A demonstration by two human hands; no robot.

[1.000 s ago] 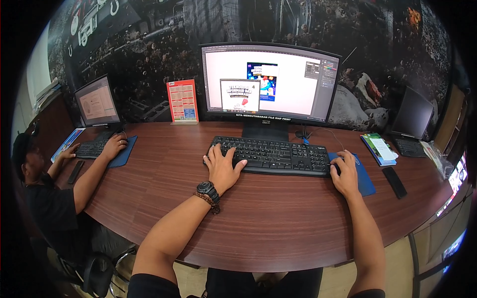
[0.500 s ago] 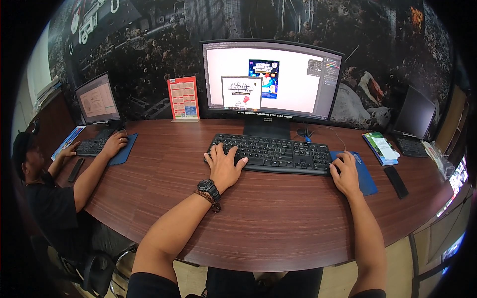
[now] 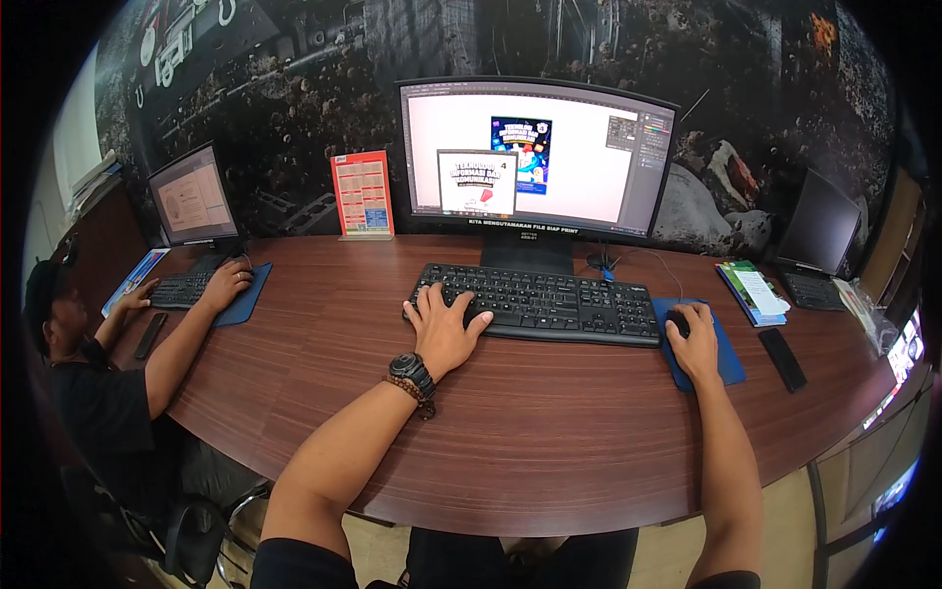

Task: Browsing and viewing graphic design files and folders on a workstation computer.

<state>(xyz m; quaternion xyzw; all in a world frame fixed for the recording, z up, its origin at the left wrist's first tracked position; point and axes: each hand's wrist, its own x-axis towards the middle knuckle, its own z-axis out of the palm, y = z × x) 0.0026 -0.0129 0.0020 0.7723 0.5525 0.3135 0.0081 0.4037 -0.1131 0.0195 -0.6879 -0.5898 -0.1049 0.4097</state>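
Note:
My left hand [image 3: 448,329] rests with spread fingers on the left end of a black keyboard [image 3: 549,302]. A black watch [image 3: 410,369] and a bead bracelet are on that wrist. To the right of the keyboard, my right hand [image 3: 696,344] curls over a black computer mouse [image 3: 677,322] on a blue mouse pad [image 3: 723,355]. Most of the mouse is hidden under the palm. Behind the keyboard stands a curved monitor [image 3: 589,147] showing design software with a colourful cover and a smaller overlapping window.
At the left, a co-worker [image 3: 118,383] sits with hands on another keyboard and mouse. A red and white desk calendar [image 3: 363,196] stands left of my monitor. Booklets [image 3: 754,294], a dark phone [image 3: 782,359] and another monitor [image 3: 822,224] are at the right of the wooden desk [image 3: 549,432].
My right hand has shifted slightly right, away from the keyboard's edge, taking the mouse along over the pad. In the small on-screen window, the picture sits a little differently. My left hand stays put.

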